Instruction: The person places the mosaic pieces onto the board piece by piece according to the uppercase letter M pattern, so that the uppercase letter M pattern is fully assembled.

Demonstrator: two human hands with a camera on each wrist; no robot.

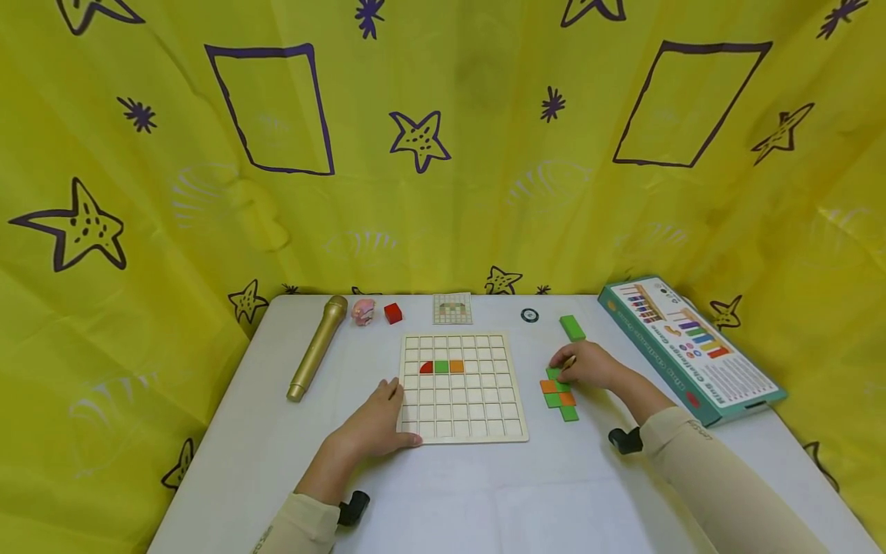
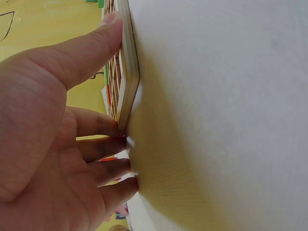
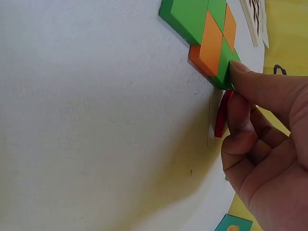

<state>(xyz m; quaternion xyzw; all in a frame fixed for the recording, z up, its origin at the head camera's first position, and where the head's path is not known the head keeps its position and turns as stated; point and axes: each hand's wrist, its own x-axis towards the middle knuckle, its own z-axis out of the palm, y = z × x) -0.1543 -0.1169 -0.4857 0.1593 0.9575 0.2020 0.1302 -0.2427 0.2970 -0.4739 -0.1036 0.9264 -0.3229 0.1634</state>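
A wooden grid board (image 1: 462, 419) lies in the middle of the white table (image 1: 484, 492). One row holds a red quarter-round piece (image 1: 426, 367), a green tile (image 1: 441, 366) and an orange tile (image 1: 456, 366). My left hand (image 1: 388, 415) rests open against the board's near left corner, its thumb (image 2: 86, 48) along the board edge (image 2: 127, 72). My right hand (image 1: 574, 368) sits at the far end of a cluster of green and orange tiles (image 1: 562, 398). Its thumb (image 3: 240, 72) touches a green tile (image 3: 224, 67), and a thin red piece (image 3: 221, 115) stands on edge between thumb and forefinger.
At the back of the table lie a gold microphone (image 1: 317, 346), a pink toy (image 1: 363, 311), a red cube (image 1: 393, 312), a pattern card (image 1: 453, 308), a black ring (image 1: 529, 315) and a green block (image 1: 571, 328). A teal game box (image 1: 688, 346) lies right. Yellow cloth (image 1: 443, 154) surrounds the table.
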